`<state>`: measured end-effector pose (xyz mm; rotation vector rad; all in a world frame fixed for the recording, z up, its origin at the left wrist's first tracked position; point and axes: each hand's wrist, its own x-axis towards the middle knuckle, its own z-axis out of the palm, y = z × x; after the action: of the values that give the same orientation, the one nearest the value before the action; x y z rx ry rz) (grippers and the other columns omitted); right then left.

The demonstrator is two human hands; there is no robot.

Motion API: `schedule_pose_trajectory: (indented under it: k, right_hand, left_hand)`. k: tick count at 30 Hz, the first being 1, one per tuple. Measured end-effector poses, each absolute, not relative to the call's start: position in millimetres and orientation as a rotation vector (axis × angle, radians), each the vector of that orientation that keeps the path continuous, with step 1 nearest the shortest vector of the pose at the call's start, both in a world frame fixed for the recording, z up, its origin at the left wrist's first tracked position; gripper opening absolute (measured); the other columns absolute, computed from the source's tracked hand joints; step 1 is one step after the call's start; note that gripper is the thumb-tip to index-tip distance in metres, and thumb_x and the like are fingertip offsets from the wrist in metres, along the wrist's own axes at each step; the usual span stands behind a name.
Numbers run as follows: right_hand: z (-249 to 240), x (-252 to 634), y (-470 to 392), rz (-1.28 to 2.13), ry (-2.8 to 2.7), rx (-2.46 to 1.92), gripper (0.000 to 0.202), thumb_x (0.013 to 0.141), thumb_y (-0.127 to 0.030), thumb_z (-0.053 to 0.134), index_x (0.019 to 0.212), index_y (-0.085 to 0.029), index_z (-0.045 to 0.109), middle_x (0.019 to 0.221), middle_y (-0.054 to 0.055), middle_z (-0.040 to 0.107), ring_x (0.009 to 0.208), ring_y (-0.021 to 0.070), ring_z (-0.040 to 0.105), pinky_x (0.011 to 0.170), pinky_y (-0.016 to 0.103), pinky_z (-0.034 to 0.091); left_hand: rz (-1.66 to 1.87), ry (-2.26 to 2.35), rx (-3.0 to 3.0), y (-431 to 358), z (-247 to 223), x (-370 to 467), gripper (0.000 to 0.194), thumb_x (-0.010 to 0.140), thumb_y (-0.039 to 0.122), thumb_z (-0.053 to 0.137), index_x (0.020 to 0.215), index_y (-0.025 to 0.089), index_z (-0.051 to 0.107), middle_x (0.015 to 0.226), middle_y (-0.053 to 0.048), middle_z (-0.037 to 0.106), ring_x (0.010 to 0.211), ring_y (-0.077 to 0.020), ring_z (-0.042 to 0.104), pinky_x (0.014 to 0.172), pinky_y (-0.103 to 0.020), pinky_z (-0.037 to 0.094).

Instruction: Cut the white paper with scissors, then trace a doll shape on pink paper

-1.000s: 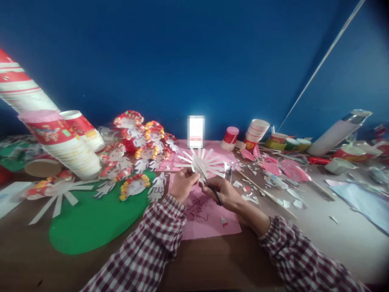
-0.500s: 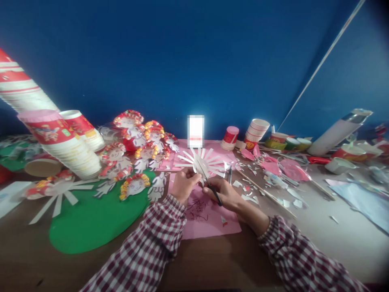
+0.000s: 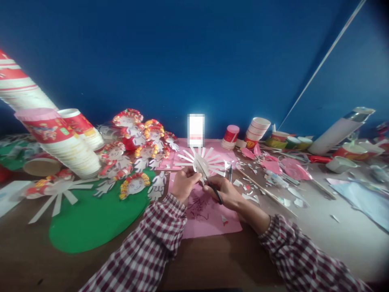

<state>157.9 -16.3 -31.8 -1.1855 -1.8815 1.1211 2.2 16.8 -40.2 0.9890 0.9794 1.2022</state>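
My left hand (image 3: 186,184) pinches the near edge of a white paper cup (image 3: 209,163) that is cut into strips fanning out around its round base. My right hand (image 3: 223,190) is closed around the black handle of a pair of scissors (image 3: 216,194). The scissor blades reach up and left over the round middle of the cut cup; how far they are parted is too small to tell. Beneath both hands lies a pink sheet (image 3: 212,223) with dark scribbles and a small red-and-white scrap.
Left of my arms, a green sheet (image 3: 100,221) bears several paper figures with curled red and yellow hair (image 3: 135,186). Stacked paper cups (image 3: 60,142) lean at far left. Right, paper scraps (image 3: 252,198), a wooden stick (image 3: 264,190) and pink pieces (image 3: 293,169) cover the table.
Both hands keep nearly the same place, with the scissors still across the cut paper cup. The view has shifted very slightly.
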Motion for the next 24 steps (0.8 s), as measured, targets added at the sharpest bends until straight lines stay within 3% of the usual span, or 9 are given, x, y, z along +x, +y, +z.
schedule_pose_trajectory:
  k: [24]
  right_hand:
    - [-30.3,157.0,-16.6,1.144,-1.865,-1.185,0.039,0.080,-0.051,0.057,0.066,-0.015,0.051,0.056,-0.004,0.041,0.050,0.0075,0.035,0.046,0.022,0.024]
  left_hand:
    - [1.199,0.979,0.970,12.7,-32.4,2.3,0.015,0.060,0.021,0.068,0.071,0.014,0.060,0.060,0.000,0.061,0.053,-0.0107,0.055,0.053,-0.023,0.042]
